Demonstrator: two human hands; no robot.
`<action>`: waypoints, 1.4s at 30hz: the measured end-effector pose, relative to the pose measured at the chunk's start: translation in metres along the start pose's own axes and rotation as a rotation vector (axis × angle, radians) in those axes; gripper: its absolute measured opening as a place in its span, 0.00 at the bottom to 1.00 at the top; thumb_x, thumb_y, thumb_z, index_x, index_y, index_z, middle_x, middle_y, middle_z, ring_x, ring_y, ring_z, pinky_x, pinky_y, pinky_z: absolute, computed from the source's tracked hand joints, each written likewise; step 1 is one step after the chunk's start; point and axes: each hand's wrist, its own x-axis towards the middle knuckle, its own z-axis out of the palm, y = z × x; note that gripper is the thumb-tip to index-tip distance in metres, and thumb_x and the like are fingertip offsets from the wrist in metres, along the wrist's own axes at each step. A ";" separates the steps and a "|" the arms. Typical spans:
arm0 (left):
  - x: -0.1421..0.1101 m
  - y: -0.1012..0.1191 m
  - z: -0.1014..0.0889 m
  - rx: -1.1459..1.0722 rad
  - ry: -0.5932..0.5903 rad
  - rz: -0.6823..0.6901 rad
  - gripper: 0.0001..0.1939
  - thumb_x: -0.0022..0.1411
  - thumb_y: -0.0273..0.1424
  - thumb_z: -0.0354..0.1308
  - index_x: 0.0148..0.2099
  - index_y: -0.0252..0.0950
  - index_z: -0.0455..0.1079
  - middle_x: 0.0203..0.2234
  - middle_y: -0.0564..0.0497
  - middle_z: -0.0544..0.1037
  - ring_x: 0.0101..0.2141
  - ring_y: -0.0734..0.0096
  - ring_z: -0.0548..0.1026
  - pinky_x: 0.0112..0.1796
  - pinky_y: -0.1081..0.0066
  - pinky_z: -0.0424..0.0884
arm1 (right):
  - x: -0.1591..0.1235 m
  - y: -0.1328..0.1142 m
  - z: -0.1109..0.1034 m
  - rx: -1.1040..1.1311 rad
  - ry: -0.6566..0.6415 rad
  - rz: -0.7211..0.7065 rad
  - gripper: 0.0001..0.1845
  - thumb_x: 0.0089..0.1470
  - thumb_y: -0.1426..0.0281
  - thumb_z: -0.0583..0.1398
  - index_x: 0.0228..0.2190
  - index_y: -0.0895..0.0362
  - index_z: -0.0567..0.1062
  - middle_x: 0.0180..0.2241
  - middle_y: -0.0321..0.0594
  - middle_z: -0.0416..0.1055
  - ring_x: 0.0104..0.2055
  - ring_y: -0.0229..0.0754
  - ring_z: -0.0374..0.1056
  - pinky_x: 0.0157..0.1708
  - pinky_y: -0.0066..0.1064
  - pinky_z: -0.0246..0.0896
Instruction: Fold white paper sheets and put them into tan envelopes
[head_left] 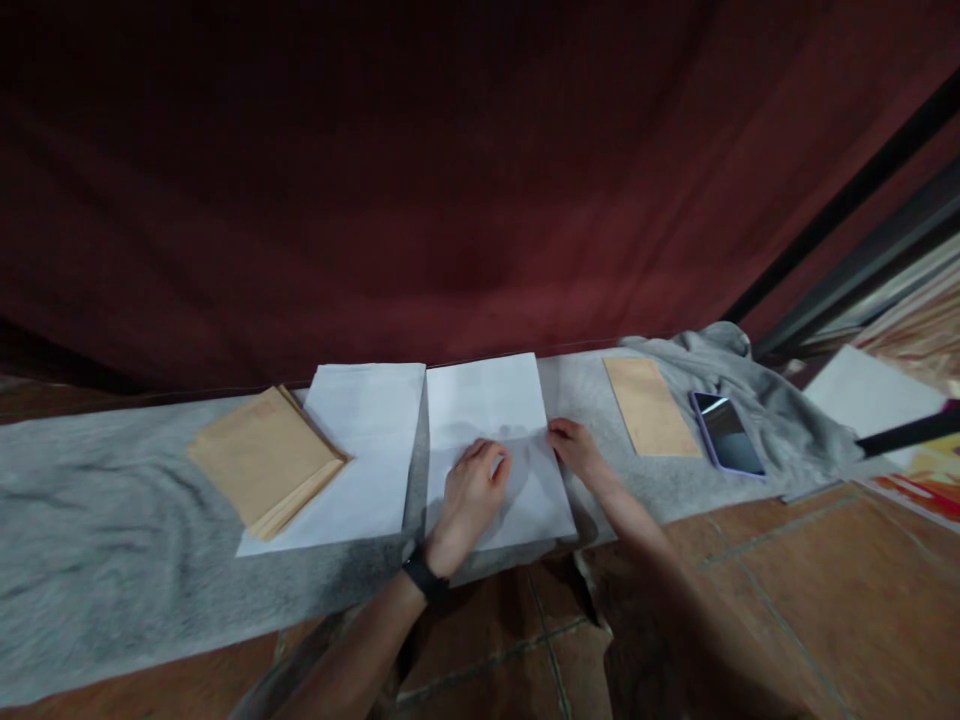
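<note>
A plain white sheet (484,395) is lying flat in front of the person I am watching, and both bare hands are working over it. The left hand (474,492) is hanging low over the middle of the sheet, its fingers curling in and the thumb leaving only a narrow gap; whether it is touching the sheet, I cannot tell. A dark watch (425,573) is circling that wrist, near the sheet's lower edge. The right hand (576,445) is reaching in to the sheet's right edge, its fingertips bunching close together there, though I cannot tell whether they are pinching the paper

Just left of the sheet, other white paper (382,440) is lying, and a stack of brown paper (262,450) is resting askew partly on top of it. To the right of the sheet, beyond the right hand, a single brown piece (651,408) is lying flat, and farther out from the sheet a phone in a purple case (726,432) is sitting face up. A grey cloth (97,520) is spreading beneath the sheet and out to both sides, bunching up at its far right. Behind the sheet a dark red curtain (465,180) is hanging, and on the sheet's near side a tiled floor (772,570) is showing
</note>
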 end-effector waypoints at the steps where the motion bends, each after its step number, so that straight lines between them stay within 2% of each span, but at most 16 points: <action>1: 0.001 -0.008 -0.001 0.035 0.020 0.003 0.09 0.67 0.25 0.53 0.47 0.37 0.73 0.44 0.46 0.79 0.47 0.63 0.77 0.50 0.66 0.72 | 0.001 0.002 -0.006 -0.035 0.021 0.009 0.07 0.45 0.68 0.55 0.22 0.55 0.72 0.17 0.30 0.62 0.22 0.37 0.60 0.24 0.28 0.54; 5: -0.003 -0.033 0.007 0.248 -0.002 -0.011 0.21 0.68 0.33 0.56 0.62 0.35 0.66 0.63 0.39 0.69 0.63 0.53 0.67 0.61 0.54 0.65 | -0.001 0.008 -0.015 -0.172 0.072 0.057 0.08 0.46 0.73 0.54 0.21 0.56 0.72 0.17 0.31 0.62 0.22 0.38 0.61 0.25 0.28 0.52; 8: -0.012 -0.034 0.020 0.363 -0.054 0.043 0.29 0.70 0.39 0.55 0.68 0.35 0.59 0.70 0.37 0.58 0.69 0.49 0.57 0.64 0.48 0.59 | -0.006 0.009 -0.012 -0.272 0.111 0.061 0.09 0.50 0.74 0.54 0.25 0.56 0.74 0.22 0.35 0.69 0.28 0.40 0.67 0.30 0.29 0.56; 12: -0.020 -0.025 0.032 0.453 -0.044 0.104 0.30 0.73 0.42 0.48 0.71 0.35 0.56 0.71 0.38 0.56 0.70 0.48 0.53 0.66 0.43 0.51 | -0.012 0.005 -0.010 -0.375 0.194 0.050 0.16 0.56 0.73 0.55 0.44 0.58 0.76 0.38 0.46 0.77 0.39 0.46 0.72 0.40 0.33 0.64; 15: -0.021 -0.020 0.039 0.480 -0.007 0.092 0.31 0.73 0.42 0.46 0.72 0.33 0.54 0.70 0.37 0.57 0.70 0.49 0.53 0.66 0.42 0.50 | -0.019 -0.004 0.000 -0.436 0.264 -0.099 0.21 0.62 0.69 0.53 0.55 0.59 0.71 0.49 0.52 0.74 0.48 0.50 0.72 0.49 0.39 0.67; 17: -0.020 -0.019 0.042 0.491 -0.001 0.079 0.31 0.73 0.40 0.45 0.72 0.32 0.53 0.70 0.37 0.57 0.70 0.50 0.52 0.67 0.43 0.49 | -0.029 -0.010 0.016 -0.409 0.230 -0.253 0.23 0.66 0.66 0.49 0.58 0.58 0.69 0.52 0.52 0.73 0.54 0.51 0.70 0.55 0.43 0.66; 20: -0.021 -0.021 0.047 0.509 -0.039 0.085 0.31 0.71 0.34 0.45 0.73 0.31 0.52 0.71 0.37 0.55 0.71 0.51 0.50 0.68 0.44 0.47 | -0.050 -0.016 0.049 -0.387 0.081 -0.377 0.27 0.69 0.63 0.47 0.63 0.58 0.65 0.61 0.53 0.68 0.63 0.50 0.64 0.61 0.46 0.62; 22: -0.022 -0.024 0.049 0.520 -0.070 0.100 0.32 0.69 0.30 0.46 0.74 0.32 0.50 0.71 0.38 0.54 0.71 0.51 0.49 0.68 0.45 0.47 | -0.064 -0.017 0.068 -0.459 -0.022 -0.488 0.28 0.70 0.63 0.47 0.66 0.58 0.62 0.66 0.51 0.63 0.69 0.49 0.57 0.66 0.48 0.56; 25: -0.023 -0.026 0.049 0.533 -0.081 0.102 0.33 0.69 0.28 0.46 0.74 0.33 0.49 0.72 0.39 0.52 0.71 0.51 0.47 0.68 0.46 0.46 | -0.073 -0.014 0.077 -0.578 -0.028 -0.515 0.30 0.71 0.62 0.45 0.68 0.59 0.57 0.69 0.49 0.56 0.71 0.47 0.51 0.69 0.48 0.48; 29: -0.022 -0.026 0.043 0.543 -0.054 0.081 0.32 0.70 0.27 0.42 0.73 0.28 0.50 0.71 0.37 0.54 0.71 0.53 0.49 0.68 0.49 0.48 | -0.070 -0.007 0.067 -0.687 0.028 -0.511 0.31 0.71 0.60 0.46 0.67 0.63 0.60 0.68 0.51 0.58 0.71 0.49 0.52 0.70 0.47 0.46; 33: -0.023 -0.031 0.034 0.517 0.000 0.056 0.30 0.72 0.32 0.41 0.72 0.25 0.53 0.70 0.35 0.54 0.70 0.54 0.52 0.68 0.50 0.51 | -0.066 0.000 0.055 -0.747 0.069 -0.517 0.32 0.71 0.58 0.47 0.67 0.64 0.59 0.69 0.53 0.56 0.71 0.52 0.52 0.70 0.49 0.45; 38: -0.026 -0.041 0.026 0.492 0.038 0.024 0.32 0.73 0.38 0.41 0.71 0.21 0.54 0.70 0.32 0.55 0.70 0.51 0.53 0.67 0.51 0.52 | -0.061 0.011 0.038 -0.790 0.127 -0.440 0.33 0.71 0.58 0.46 0.68 0.65 0.57 0.69 0.55 0.55 0.71 0.57 0.52 0.69 0.55 0.43; 42: -0.028 -0.048 0.022 0.465 0.066 -0.005 0.33 0.72 0.38 0.42 0.72 0.23 0.53 0.70 0.33 0.56 0.70 0.51 0.54 0.67 0.50 0.53 | -0.056 0.022 0.026 -0.799 0.170 -0.395 0.33 0.70 0.58 0.48 0.68 0.63 0.57 0.69 0.56 0.54 0.70 0.58 0.54 0.68 0.57 0.44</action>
